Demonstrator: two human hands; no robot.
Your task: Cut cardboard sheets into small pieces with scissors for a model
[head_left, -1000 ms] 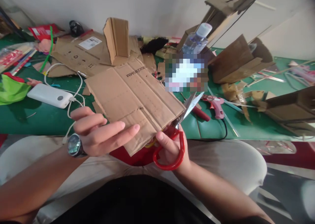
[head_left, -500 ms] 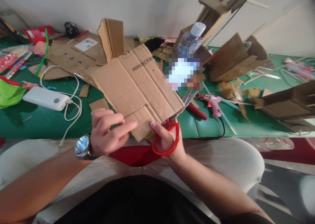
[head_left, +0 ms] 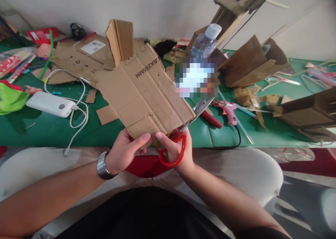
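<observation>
A flat brown cardboard sheet (head_left: 143, 91) with printed lettering is held up over the table edge. My left hand (head_left: 126, 155) grips its near bottom edge, thumb on top, fingers closed under it. My right hand (head_left: 174, 151) is closed through the red handles of a pair of scissors (head_left: 181, 141). The steel blades stick out to the right past the sheet's lower right corner. A wristwatch sits on my left wrist.
The green table (head_left: 47, 130) carries a white power bank (head_left: 49, 104) with a cable, cardboard scraps, a flattened box (head_left: 84, 55), a water bottle (head_left: 206, 42), a pink glue gun (head_left: 228, 111) and cardboard structures (head_left: 252, 65) on the right.
My left hand went from open, hovering over the sheet, to gripping its near edge. The sheet turned and rose more upright. My right hand with the scissors shifted slightly left.
</observation>
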